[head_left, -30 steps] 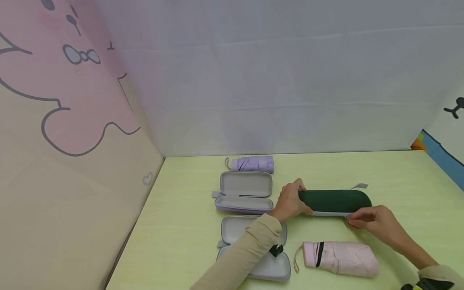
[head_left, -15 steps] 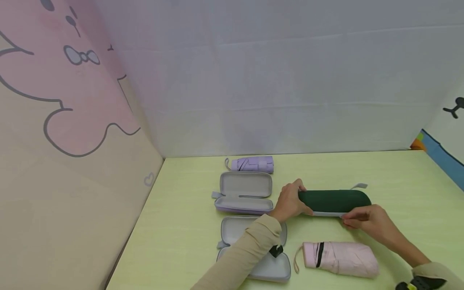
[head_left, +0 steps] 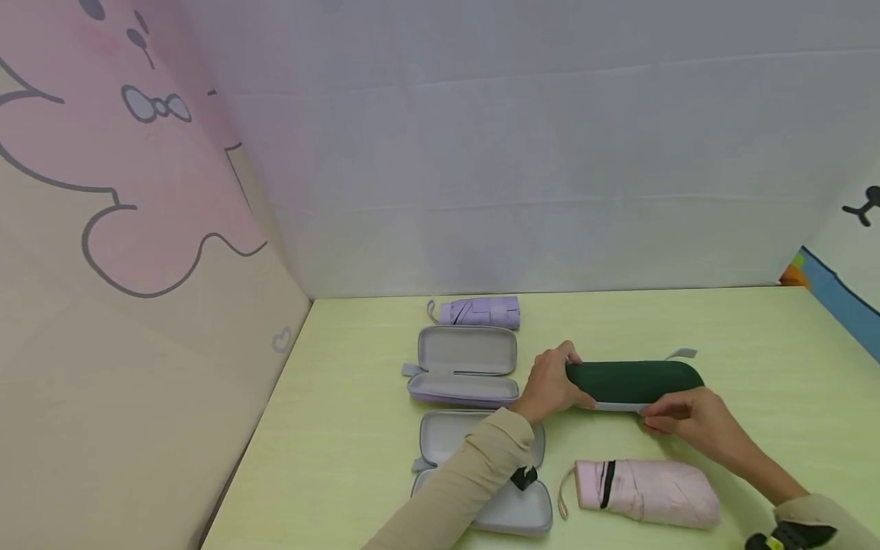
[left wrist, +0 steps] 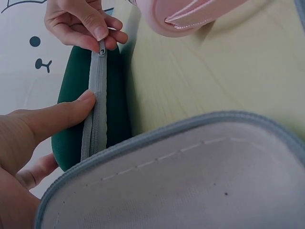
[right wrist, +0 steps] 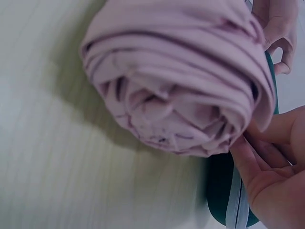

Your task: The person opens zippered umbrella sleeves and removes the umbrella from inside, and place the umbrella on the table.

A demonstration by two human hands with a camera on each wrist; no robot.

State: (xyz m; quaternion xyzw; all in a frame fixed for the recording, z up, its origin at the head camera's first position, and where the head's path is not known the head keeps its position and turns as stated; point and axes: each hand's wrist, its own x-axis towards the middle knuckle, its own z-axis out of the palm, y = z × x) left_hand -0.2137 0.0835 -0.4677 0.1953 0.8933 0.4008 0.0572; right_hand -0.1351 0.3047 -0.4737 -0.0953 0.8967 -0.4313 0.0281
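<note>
A dark green zippered case (head_left: 629, 382) with a grey zip band lies closed-lidded on the table. My left hand (head_left: 550, 384) grips its left end, the thumb pressing beside the zip (left wrist: 98, 100) in the left wrist view. At the front edge, toward the right, my right hand (head_left: 694, 420) pinches the small zip pull (left wrist: 102, 48) between thumb and fingers. Nearer to me lies a folded pink umbrella (head_left: 646, 493) with a black band and wrist loop. In the right wrist view the umbrella's rolled end (right wrist: 167, 109) hides part of the case and fingertips.
Two pale-lined cases lie open on the left: a lilac one (head_left: 464, 388) and a grey one (head_left: 516, 508) partly under my left sleeve. A purple folded umbrella (head_left: 481, 312) lies behind them. White cloth (head_left: 522, 191) stands along the back of the yellow-green table (head_left: 330, 428).
My right hand has slid a little to the left along the front edge of the green case, pinching the zip pull. The left hand stays in place.
</note>
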